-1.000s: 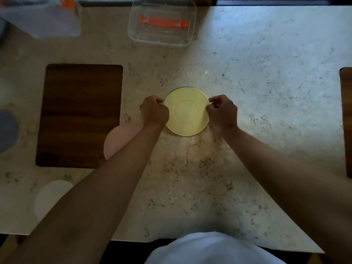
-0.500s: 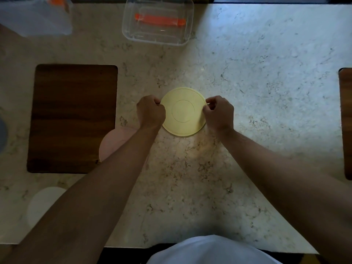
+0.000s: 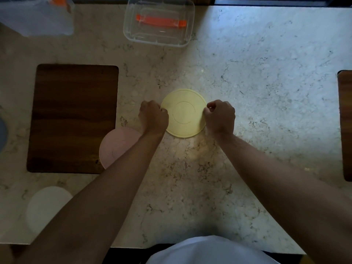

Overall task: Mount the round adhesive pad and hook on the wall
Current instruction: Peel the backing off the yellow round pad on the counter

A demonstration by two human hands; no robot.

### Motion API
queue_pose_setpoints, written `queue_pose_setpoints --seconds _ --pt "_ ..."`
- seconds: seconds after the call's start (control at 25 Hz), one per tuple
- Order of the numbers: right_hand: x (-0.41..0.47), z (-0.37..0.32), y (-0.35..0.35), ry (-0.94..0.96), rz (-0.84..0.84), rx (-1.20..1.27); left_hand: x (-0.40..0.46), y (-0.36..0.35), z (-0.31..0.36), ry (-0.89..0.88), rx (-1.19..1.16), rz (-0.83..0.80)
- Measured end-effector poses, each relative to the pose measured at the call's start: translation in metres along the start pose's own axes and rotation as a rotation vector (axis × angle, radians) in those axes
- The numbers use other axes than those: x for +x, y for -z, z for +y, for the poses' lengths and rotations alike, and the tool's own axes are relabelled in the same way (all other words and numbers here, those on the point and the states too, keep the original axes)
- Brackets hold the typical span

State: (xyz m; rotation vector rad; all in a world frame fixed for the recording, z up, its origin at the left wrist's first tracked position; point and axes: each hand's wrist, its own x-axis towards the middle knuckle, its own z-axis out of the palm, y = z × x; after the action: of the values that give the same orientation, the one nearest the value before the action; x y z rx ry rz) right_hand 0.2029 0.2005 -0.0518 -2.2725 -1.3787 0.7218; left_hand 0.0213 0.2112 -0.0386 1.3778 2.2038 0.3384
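Yellow round pad (image 3: 183, 113) flat mid-bench. Your left hand (image 3: 153, 117) and right hand (image 3: 220, 116), grips curled, pinch opposite rims. Likely peeling: lift one edge slowly, hold other side down, avoid creasing.

Marble-look counter under uneven light

A pale, veined stone countertop (image 3: 266, 77) fills the view, brightest toward 2 o'clock and dimmer toward 9 o'clock. A dark wooden board (image 3: 73, 117) lies at 9 o'clock, and the edge of another wooden board (image 3: 345, 124) shows at 3 o'clock. At 12 o'clock sits a clear plastic box (image 3: 159, 23) with an orange handle; a second, blurred clear container (image 3: 36, 16) sits at 11 o'clock. A dark strip runs beyond the counter's far edge.
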Motion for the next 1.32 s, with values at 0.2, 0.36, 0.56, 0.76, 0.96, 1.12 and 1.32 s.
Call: queue_pose_setpoints --seconds 0.2,0.36,0.56,0.76,0.96,1.12,1.32 --pt "0.003 -0.004 0.001 -0.057 -0.042 0.051 -0.001 0.002 0.004 0.033 -0.027 -0.027" --pt "0.005 -0.003 0.003 -0.088 -0.078 0.095 0.003 0.005 0.007 0.101 -0.073 -0.074" --pt "0.002 -0.005 0.01 -0.087 -0.109 0.13 0.002 0.01 0.01 0.161 -0.166 -0.11" --pt "-0.007 -0.015 0.021 -0.059 -0.141 0.169 -0.006 0.018 0.006 0.155 -0.223 -0.129" --pt "-0.032 -0.029 0.029 -0.012 -0.157 0.159 -0.022 0.041 -0.011 0.157 -0.269 -0.105" --pt "-0.06 -0.046 0.022 0.012 -0.2 0.14 -0.04 0.068 -0.042 0.13 -0.287 -0.028" --pt "-0.098 -0.069 -0.009 0.029 -0.302 0.153 -0.06 0.099 -0.106 0.243 -0.326 0.003"
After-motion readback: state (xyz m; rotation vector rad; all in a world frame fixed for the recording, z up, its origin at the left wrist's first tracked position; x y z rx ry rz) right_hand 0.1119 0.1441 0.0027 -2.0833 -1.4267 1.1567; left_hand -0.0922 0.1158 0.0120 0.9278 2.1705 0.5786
